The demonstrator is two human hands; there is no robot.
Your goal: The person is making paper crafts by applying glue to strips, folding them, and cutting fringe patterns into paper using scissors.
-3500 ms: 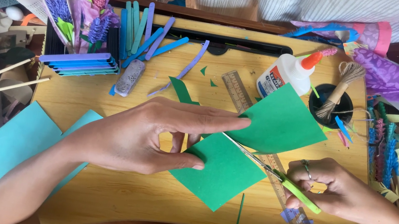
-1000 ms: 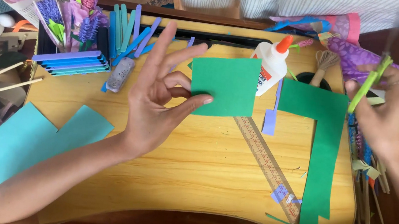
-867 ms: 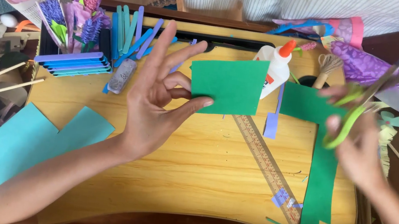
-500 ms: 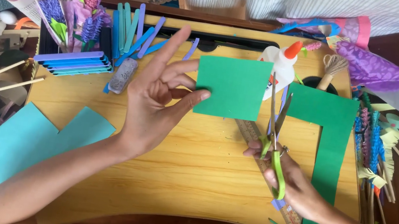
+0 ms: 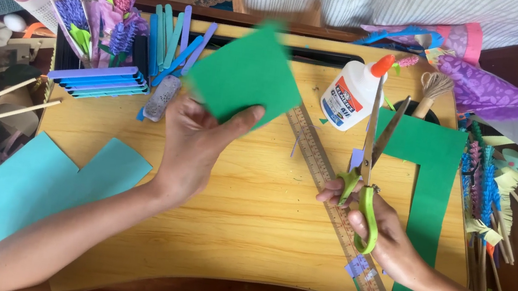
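While the left hand (image 5: 194, 146) pinches a blurred green paper square (image 5: 245, 76), the right hand (image 5: 381, 234) grips open scissors (image 5: 370, 161).

A single head-worn camera looks almost straight down onto the wooden lap table (image 5: 249, 212) from close above — the tabletop fills most of the frame. The wearer's forearms enter from the bottom edge; the far side of the table lies at the top, against a striped cloth (image 5: 387, 1). Craft clutter borders the left and right margins. There is only this one view — no overlap with another.
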